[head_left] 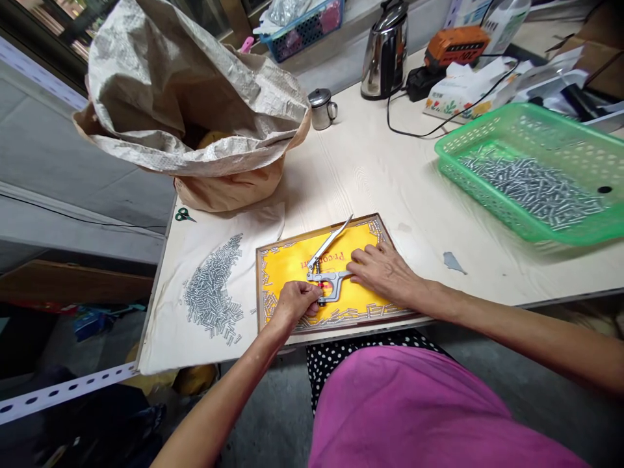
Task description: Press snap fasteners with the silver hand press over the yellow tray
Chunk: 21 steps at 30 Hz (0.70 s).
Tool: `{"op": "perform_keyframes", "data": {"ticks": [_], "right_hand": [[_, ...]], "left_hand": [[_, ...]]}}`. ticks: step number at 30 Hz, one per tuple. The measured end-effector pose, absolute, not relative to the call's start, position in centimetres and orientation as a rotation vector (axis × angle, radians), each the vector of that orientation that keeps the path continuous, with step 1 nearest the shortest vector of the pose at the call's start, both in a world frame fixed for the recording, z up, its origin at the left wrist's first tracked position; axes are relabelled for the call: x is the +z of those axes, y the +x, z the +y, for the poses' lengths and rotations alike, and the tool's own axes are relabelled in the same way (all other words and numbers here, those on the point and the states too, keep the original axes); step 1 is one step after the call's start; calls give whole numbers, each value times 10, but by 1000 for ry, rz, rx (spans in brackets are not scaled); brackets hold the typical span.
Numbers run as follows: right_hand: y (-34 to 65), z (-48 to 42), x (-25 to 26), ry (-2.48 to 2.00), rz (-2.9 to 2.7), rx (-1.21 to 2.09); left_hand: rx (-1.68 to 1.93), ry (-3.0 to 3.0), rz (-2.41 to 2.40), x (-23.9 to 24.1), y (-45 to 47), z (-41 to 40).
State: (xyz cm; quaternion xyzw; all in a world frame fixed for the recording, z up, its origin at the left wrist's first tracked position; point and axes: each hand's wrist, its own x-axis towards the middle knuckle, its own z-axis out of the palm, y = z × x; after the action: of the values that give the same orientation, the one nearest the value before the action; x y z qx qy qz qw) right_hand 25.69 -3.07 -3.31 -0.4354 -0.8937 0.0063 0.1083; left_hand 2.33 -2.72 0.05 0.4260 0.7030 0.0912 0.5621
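A grey metal hand-press plier (334, 278), like a snap-fastener plier, lies over the yellow board, its upper lever raised and its jaw frame facing left. My right hand (383, 273) has its fingers curled around the lower handle, most of which is hidden under it. My left hand (297, 302) is closed in a pinch right at the jaw; what its fingertips hold is too small to make out. The yellow board (287, 263) has a brown raised rim and printed red letters. Many small silvery metal pins (341, 316) lie along its edges.
A heap of similar pins (214, 296) lies on white cloth at left, with green-handled scissors (184, 214) behind it. A large woven sack (229, 185) stands at back left. A green basket (453, 162) of pins is at right. Behind are a lidded cup (320, 107) and kettle (383, 58).
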Motion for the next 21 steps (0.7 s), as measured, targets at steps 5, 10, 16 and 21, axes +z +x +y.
{"op": "perform_keyframes", "data": {"ticks": [5,10,16,21], "right_hand": [[263,-2,-19,-1227,-2682,30],[262,23,-4,-1167,-2822,103],[263,23,-12,-1223,-2861,108],[267,18,-23,-1240,-2832,89]], "left_hand": [[226,1010,1656,2,23,-29],[274,1028,1657,-2,20,-32],[276,1023,1675,-4,20,-32],[271,999,1692,0,23,-32]]}}
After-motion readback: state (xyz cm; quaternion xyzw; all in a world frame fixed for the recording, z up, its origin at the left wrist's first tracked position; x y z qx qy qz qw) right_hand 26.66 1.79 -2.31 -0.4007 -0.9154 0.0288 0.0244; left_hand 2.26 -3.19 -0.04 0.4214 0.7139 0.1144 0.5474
